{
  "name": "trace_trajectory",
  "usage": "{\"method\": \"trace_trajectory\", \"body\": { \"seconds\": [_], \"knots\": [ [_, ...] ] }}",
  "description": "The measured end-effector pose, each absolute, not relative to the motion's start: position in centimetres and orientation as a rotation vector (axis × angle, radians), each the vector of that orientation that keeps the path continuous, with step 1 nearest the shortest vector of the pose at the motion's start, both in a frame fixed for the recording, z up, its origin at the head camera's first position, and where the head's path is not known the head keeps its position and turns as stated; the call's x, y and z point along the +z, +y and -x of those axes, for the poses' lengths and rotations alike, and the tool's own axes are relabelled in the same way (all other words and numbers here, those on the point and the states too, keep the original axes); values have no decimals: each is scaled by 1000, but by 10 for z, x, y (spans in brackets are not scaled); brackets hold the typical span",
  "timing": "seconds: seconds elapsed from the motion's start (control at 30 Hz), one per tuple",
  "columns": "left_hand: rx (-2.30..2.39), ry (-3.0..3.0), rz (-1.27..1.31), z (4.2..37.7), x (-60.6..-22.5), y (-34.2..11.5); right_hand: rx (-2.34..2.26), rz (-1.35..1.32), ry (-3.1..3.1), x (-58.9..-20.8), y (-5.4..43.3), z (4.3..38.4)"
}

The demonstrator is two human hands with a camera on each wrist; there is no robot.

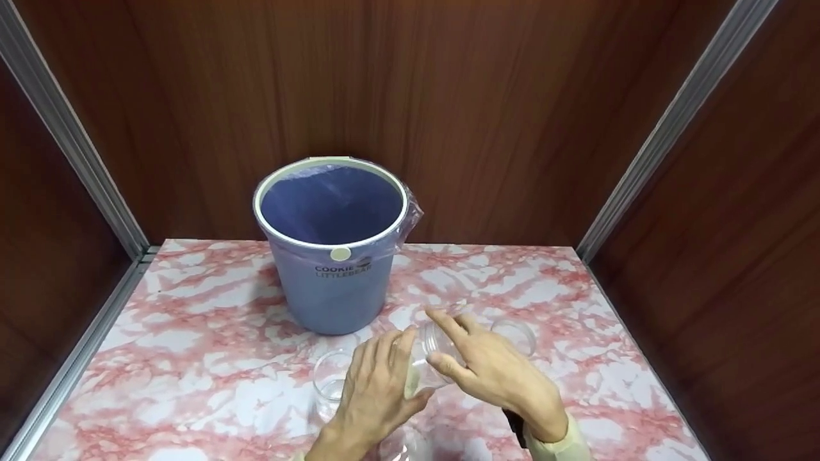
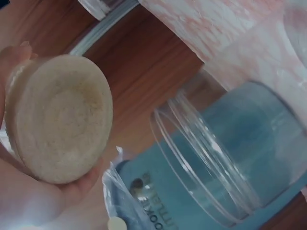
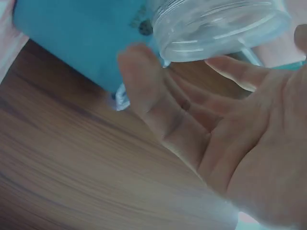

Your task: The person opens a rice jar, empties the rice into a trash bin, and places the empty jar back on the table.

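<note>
Gripping clear plastic jar [image 1: 421, 358] in left hand [image 1: 375, 384], with right hand [image 1: 493, 368] spread alongside.
Likely light, stiff, slippery; best clasped mid-body.

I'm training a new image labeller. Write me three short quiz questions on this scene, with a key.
1. Which hand holds the round beige item?
A) left
B) right

2. True or false: the right hand is clenched in a fist.

3. Fill in: the blue bin is printed "COOKIE ____".

Key:
1. A, the left hand.
2. False; its fingers are extended.
3. LITTLEBEAR.
</note>
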State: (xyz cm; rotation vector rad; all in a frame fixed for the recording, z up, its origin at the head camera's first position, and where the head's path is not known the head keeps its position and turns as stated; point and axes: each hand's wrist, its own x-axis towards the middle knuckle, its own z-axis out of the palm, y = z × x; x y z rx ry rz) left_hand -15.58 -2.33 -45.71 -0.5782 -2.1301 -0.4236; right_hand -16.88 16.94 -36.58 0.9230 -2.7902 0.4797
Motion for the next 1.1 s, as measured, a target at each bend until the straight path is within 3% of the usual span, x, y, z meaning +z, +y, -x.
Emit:
{"method": "trace_trajectory", "body": {
  "seconds": [0.17, 0.57, 0.67, 0.9, 1.1],
  "knots": [
    [-501, -2154, 623, 153, -458, -25, 467, -985, -2745, -367, 171, 169],
    [-946, -2159, 990, 151, -467, -49, 521, -1595, -2427, -359, 178, 162],
    [-873, -2150, 905, 150, -468, -46, 546, -1502, -2457, -362, 178, 161],
    [-548, -2175, 625, 145, -465, -33, 438, -990, -2626, -371, 171, 162],
    [-613, -2170, 668, 143, -464, -30, 454, -1052, -2634, -372, 171, 162]
  ]
}}
